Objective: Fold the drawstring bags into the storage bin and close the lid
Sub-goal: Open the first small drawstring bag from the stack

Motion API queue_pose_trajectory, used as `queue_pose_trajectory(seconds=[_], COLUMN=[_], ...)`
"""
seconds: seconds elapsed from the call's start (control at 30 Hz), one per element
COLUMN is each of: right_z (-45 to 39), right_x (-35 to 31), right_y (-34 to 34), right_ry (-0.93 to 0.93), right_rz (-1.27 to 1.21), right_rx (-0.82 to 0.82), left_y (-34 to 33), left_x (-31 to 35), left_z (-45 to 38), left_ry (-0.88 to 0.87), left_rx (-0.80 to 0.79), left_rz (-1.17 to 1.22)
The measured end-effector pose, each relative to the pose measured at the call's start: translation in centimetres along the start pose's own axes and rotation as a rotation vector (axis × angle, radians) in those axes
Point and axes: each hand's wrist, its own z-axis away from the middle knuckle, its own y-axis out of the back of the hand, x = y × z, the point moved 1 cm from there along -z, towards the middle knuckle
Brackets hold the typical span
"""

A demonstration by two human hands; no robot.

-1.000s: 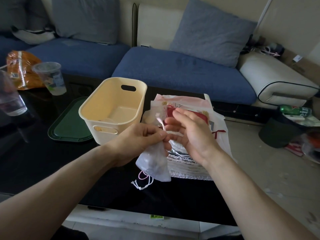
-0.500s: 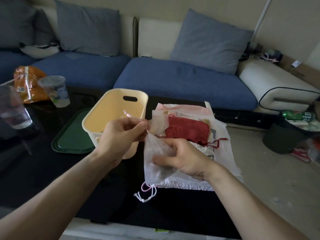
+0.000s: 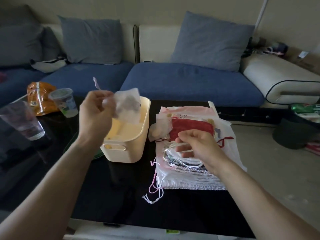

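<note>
The left hand (image 3: 97, 108) pinches a small sheer white drawstring bag (image 3: 128, 103) above the far rim of the cream storage bin (image 3: 138, 144), fingers clamped on its gathered top as far as the blur allows. The bag looks nearly weightless and limp, so it should crumple rather than hold a fold; the mouth is the surest place to hold it. The right hand (image 3: 195, 144) hovers loosely curled over the pile of bags (image 3: 187, 177) on the counter, right of the bin, apparently holding nothing.

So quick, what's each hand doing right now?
Left hand: pinching a small sheer white bag above the bin.
Right hand: loosely curled over the pile, apparently holding nothing.
</note>
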Motion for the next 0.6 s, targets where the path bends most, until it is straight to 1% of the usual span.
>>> queue_pose_trajectory(seconds=[0.07,0.13,0.2,0.3,0.4,0.47,0.5,0.53,0.6], right_z=[0.1,0.1,-0.1,-0.4,-0.7,-0.9,-1.0,-1.1,-1.3], right_x=[0.2,0.2,0.1,0.3,0.7,0.9,1.0,1.0,1.0], right_y=[0.5,0.6,0.3,-0.4,-0.8,-0.8,-0.7,-0.6,-0.5], right_ry=[-0.01,-0.003,0.013,0.04,0.058,0.086,0.107,0.134,0.212], right_rz=[0.028,0.017,0.02,0.074,0.132,0.173,0.2,0.237,0.356], right_rx=[0.016,0.022,0.028,0.004,-0.034,-0.035,-0.027,-0.008,0.064], left_y=[0.5,0.5,0.1,-0.7,-1.4,-1.6,-1.7,-1.8,-2.5], left_x=[-1.2,-2.8,-4.3,-5.6,-5.9,-5.8,-5.5,-5.0,-3.5], left_z=[-1.5,-2.2,-2.5,-3.1,-3.6,-3.5,-3.1,-2.6,-1.0], left_ry=[0.053,0.132,0.209,0.291,0.314,0.25,0.194,0.119,-0.109], left_rx=[-0.02,-0.134,-0.247,-0.354,-0.494,-0.469,-0.414,-0.334,-0.149], left_rz=[-0.134,-0.273,-0.34,-0.476,-0.77,-0.926,-0.934,-0.89,-0.702])
